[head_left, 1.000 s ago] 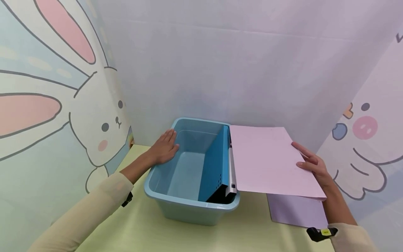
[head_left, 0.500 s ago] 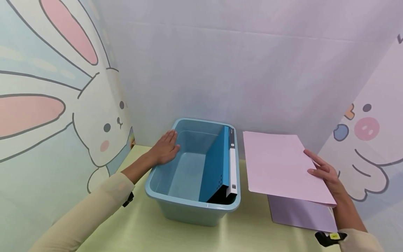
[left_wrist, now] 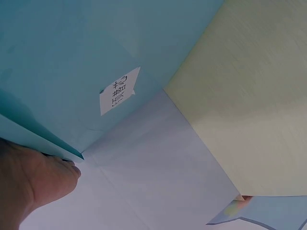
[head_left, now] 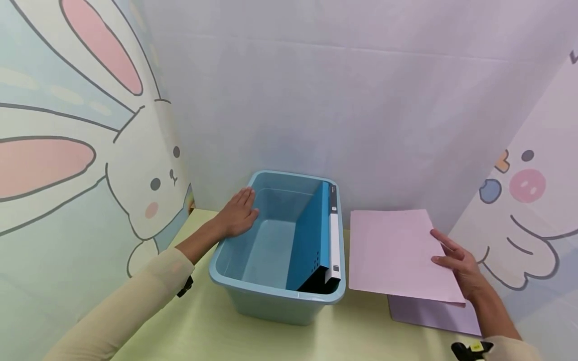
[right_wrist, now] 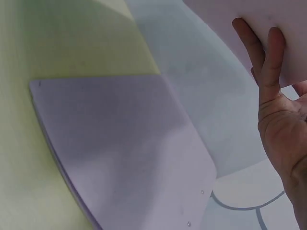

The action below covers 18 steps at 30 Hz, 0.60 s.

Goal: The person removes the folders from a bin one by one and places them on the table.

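Note:
My left hand (head_left: 237, 215) rests on the left rim of a light blue plastic basin (head_left: 271, 290), its fingers straight. A blue binder (head_left: 309, 240) stands upright inside, along the right wall, with a white and black strip (head_left: 334, 245) beside it. To the right of the basin, my right hand (head_left: 462, 265) holds a pale pink folder (head_left: 393, 250) by its right edge, thumb on top and fingers beneath. Below it a purple folder (head_left: 433, 316) lies on the table, partly covered in the head view; the right wrist view shows more of this purple folder (right_wrist: 120, 143).
The pale yellow-green table (head_left: 217, 331) meets a plain lilac backdrop (head_left: 316, 110) behind the basin. Cartoon-printed sheets, one with a rabbit (head_left: 149, 190), hang at both sides. A white paper label (left_wrist: 120, 91) is stuck to the basin's outside.
My right hand has carried the pink folder rightward off the basin's edge, then lowered it over the purple folder. The left hand keeps its place on the rim.

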Each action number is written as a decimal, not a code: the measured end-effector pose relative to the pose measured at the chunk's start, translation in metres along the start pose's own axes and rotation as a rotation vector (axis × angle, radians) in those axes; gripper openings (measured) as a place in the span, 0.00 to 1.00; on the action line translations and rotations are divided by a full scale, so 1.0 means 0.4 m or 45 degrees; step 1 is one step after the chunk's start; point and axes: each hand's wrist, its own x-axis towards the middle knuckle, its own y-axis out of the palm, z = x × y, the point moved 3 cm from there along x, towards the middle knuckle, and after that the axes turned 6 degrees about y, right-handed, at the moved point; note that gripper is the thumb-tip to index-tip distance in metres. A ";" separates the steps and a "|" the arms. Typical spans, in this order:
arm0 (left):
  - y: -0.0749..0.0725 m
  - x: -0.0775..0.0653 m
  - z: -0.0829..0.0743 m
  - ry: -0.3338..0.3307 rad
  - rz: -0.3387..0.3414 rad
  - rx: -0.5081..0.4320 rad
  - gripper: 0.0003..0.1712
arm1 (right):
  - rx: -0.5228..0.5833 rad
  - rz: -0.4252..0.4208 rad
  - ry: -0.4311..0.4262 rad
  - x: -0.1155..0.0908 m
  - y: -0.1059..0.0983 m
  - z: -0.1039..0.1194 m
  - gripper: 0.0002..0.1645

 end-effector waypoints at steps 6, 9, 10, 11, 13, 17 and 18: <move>0.000 0.000 -0.001 0.007 -0.006 -0.005 0.43 | -0.244 -0.047 0.032 0.001 -0.009 -0.050 0.48; 0.001 0.002 0.000 0.018 -0.007 -0.001 0.43 | -0.369 -0.054 0.015 0.003 -0.007 -0.069 0.49; 0.002 0.002 0.000 0.023 -0.008 0.001 0.43 | -0.395 -0.055 0.004 0.005 -0.007 -0.075 0.49; 0.003 0.002 0.001 0.028 -0.009 0.003 0.42 | -0.425 -0.054 -0.005 0.006 -0.006 -0.080 0.49; 0.004 0.001 0.002 0.035 -0.013 0.003 0.42 | -0.461 -0.048 -0.016 0.008 -0.005 -0.091 0.50; 0.005 -0.001 0.002 0.043 -0.024 -0.001 0.41 | -0.505 -0.031 0.018 0.013 -0.005 -0.112 0.52; 0.005 -0.001 0.002 0.041 -0.022 0.004 0.41 | -0.513 -0.037 0.035 0.014 -0.005 -0.116 0.53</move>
